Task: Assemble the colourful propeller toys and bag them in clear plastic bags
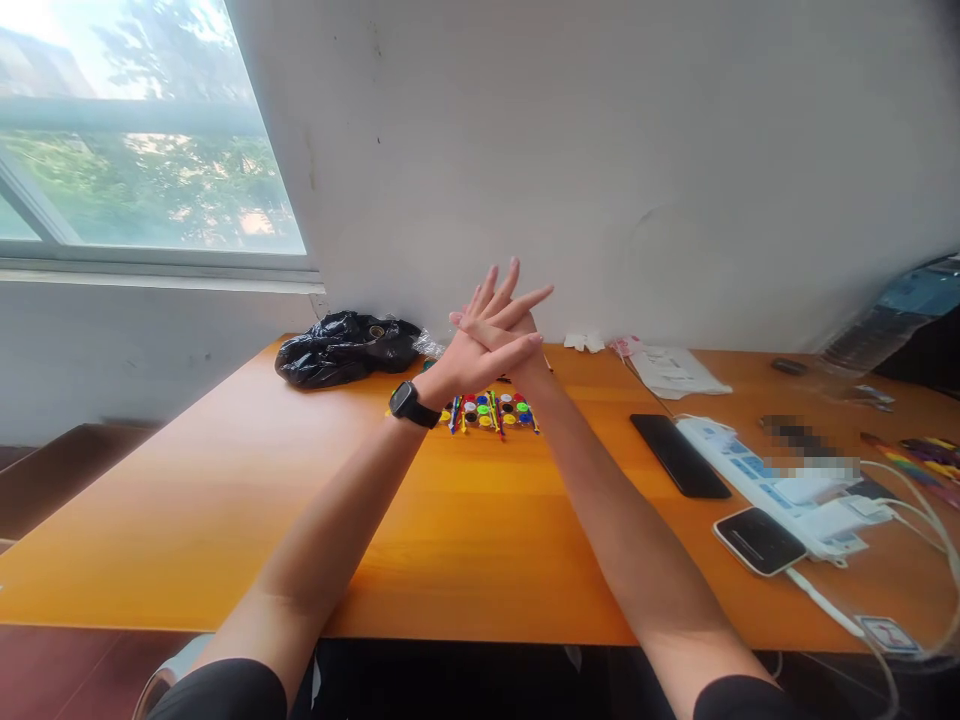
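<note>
Crossing left hand [478,358] and right hand [527,362], both splayed, colourful pieces [483,410] below, table-edge label [889,634] blurred

The table [465,560] looks wooden, the bag [322,352] glossy plastic.

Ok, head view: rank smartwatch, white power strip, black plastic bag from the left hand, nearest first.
From the left hand:
1. smartwatch, on its wrist
2. black plastic bag, off to its left
3. white power strip, well to its right
</note>
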`<state>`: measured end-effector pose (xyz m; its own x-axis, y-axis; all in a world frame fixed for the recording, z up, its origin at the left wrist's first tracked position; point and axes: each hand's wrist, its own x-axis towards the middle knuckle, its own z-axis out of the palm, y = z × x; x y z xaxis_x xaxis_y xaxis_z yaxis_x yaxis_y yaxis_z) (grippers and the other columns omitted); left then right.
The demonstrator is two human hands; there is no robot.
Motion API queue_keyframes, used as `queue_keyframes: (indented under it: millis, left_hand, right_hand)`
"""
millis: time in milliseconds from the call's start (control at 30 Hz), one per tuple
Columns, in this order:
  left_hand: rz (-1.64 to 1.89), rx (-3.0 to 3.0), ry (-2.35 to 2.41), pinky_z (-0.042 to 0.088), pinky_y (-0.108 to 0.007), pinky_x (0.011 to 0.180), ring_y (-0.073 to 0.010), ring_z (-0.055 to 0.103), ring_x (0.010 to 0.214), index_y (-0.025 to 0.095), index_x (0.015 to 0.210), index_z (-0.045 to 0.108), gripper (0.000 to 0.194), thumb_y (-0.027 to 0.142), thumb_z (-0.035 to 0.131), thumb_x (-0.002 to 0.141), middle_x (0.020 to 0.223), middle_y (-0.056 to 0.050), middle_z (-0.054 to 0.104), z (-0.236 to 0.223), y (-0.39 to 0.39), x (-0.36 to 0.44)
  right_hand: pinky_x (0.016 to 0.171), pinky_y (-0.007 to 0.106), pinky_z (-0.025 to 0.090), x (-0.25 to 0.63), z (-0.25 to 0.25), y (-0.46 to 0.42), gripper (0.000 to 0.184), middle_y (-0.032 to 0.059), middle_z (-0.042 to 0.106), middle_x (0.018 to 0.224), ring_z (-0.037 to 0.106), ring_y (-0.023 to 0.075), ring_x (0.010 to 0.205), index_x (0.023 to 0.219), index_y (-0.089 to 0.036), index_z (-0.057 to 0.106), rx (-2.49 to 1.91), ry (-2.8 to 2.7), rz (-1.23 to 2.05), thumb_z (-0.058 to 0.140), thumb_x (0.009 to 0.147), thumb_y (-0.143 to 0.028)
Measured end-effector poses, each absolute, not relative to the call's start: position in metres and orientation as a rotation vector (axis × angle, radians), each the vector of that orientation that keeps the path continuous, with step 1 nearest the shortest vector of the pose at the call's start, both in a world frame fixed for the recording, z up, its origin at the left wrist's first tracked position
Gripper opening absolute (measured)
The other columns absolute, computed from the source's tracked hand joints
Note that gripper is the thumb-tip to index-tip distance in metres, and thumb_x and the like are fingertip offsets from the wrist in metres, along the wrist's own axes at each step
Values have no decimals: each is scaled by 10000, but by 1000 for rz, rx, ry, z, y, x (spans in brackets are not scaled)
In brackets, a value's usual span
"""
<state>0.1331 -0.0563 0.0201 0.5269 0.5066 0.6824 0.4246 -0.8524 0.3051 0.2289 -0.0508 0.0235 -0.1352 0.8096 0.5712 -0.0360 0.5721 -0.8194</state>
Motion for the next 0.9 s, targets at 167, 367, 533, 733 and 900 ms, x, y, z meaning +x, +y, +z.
queue_keyframes:
  millis: [167,367,533,733,900]
  left_hand:
    - [1093,2431,656,169,-631,1327,-369,-149,1644,429,1721,50,854,704,480,1037,1809,12,-60,20,-63,133]
    - [784,2384,745,219,-601,1329,-369,-76,1649,436,1718,11,1032,765,610,944,1807,-30,-67,27,-70,121]
    - [618,2449,816,235,-567,1336,-365,-54,1651,348,1729,-48,1137,793,611,916,1794,-65,-109,25,-65,115]
    - [751,2528,675,356,-504,1296,-371,297,1611,368,1728,109,1056,748,663,913,1783,-103,207,26,-61,114]
    - [758,2519,665,526,-403,1115,-312,637,1344,280,1707,261,886,620,641,983,1517,-142,619,48,-59,79]
  right_hand:
    - [1278,500,387,249,22,-40,969,75,273,1766,251,331,1635,1610,-265,472,-817,-1615,678,833,787,-629]
    - [1288,578,326,260,15,-48,621,33,389,1721,232,364,1637,1470,-331,670,-906,-1905,729,639,949,-670]
    - [1303,599,270,257,9,-56,566,50,405,1712,184,352,1651,1493,-325,653,-949,-1963,691,494,1040,-625]
    - [1196,546,451,272,20,-56,710,95,636,1517,509,339,1488,1644,-323,446,-1009,-2001,568,575,1013,-624]
    - [943,430,571,285,31,-60,712,108,797,1182,738,332,1095,1571,-230,532,-1126,-2059,424,591,1001,-653]
